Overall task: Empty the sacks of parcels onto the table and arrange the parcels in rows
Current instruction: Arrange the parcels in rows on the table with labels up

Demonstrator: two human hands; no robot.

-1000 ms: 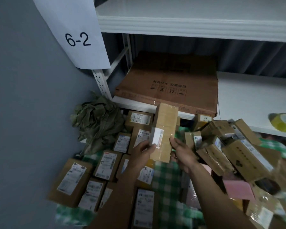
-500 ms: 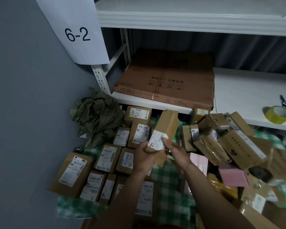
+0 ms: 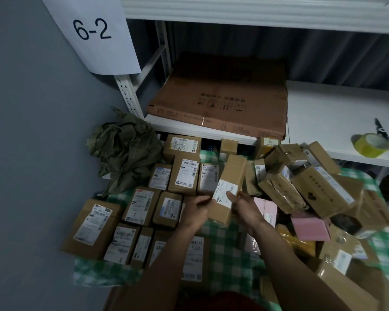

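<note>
Both forearms are bare to the frame edge; no sleeves, watch or gloves visible. Left hand (image 3: 197,212) and right hand (image 3: 245,205) ungloved, no rings discernible.

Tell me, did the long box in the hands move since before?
Yes. The long parcel, held by the left hand and right hand, has come down and away from the big flat carton on the shelf, toward the checkered tablecloth.

The loose heap of brown cardboard parcels (image 3: 319,194) at the table's right edge is motion-blurred, labels unreadable; the picture's edge crops the nearest ones.
</note>
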